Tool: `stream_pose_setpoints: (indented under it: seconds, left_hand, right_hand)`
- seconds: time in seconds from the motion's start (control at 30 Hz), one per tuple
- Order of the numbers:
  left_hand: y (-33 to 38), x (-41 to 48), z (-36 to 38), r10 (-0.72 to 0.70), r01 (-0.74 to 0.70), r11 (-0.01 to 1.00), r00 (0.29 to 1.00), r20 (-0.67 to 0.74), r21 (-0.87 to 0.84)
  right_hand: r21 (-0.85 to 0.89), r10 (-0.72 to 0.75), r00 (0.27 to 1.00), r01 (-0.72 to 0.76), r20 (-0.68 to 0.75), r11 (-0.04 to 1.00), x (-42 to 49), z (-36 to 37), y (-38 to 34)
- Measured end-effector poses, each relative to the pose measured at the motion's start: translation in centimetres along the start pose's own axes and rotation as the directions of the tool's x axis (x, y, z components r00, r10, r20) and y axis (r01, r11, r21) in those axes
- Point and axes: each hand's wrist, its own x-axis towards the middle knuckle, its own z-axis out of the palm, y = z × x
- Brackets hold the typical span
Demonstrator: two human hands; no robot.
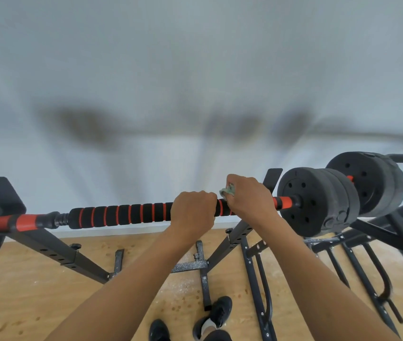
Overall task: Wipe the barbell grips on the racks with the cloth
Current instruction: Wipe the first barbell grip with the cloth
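Black foam barbell grip with red rings (pixel 121 215): lies across the black steel rack (pixel 55 252), left to centre.
Left hand (pixel 193 210): fingers curled round the grip, steadying it.
Small grey-green cloth (pixel 227 191): bunched on the grip's right end.
Right hand (pixel 250 200): fingers closed on the cloth, pressing it to the foam.
Advised: brace the bar against rolling, wrap the cloth fully round, and twist it into the grooves.

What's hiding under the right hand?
A bit of green cloth peeks out from the right hand, on the barbell grip. The rest of it and the grip beneath are covered.
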Motion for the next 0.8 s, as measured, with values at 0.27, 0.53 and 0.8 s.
stream_pose_setpoints:
  seconds: [0.27,0.53,0.8]
  left_hand:
    - [0.2,1.5,-0.2,-0.138,0.154,0.980,0.982,0.130,-0.122]
    - [-0.7,2.0,-1.9,-0.027,0.076,0.989,0.934,0.357,-0.125]
    - [-0.9,2.1,-1.4,-0.042,0.090,0.984,0.955,0.295,-0.152]
  right_hand:
    - [0.017,-0.006,1.000,0.006,0.030,1.000,-2.9,-0.3,1.1]
    - [-0.063,-0.075,0.997,0.074,-0.008,0.995,-1.7,0.4,0.3]
    - [-0.023,-0.149,0.989,0.148,-0.021,0.989,-1.1,0.7,-0.3]
